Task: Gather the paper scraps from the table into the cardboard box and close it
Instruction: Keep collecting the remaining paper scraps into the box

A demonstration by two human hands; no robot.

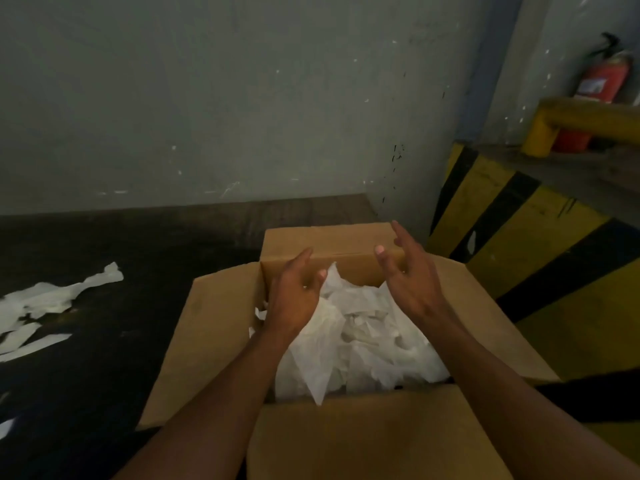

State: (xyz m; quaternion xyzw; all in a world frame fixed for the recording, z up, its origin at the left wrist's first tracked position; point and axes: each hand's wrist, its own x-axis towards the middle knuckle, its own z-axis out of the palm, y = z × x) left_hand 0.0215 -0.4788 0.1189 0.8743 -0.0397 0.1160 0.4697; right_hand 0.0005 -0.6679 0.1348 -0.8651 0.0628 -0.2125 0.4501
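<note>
An open cardboard box (211, 327) stands on the dark table, its flaps spread outward, filled with white paper scraps (367, 344). Both hands hover over the box's far end, palms facing each other. My left hand (294, 292) has loosely spread fingers above the scraps and holds nothing. My right hand (407, 271) is likewise spread, its fingertips near the far flap (332, 240). More white scraps (45, 306) lie on the table at the left.
The dark table (104, 375) runs up to a grey wall. A yellow-and-black striped barrier (540, 237) stands right of the box. Behind it are a yellow rail (588, 123) and a red fire extinguisher (602, 77).
</note>
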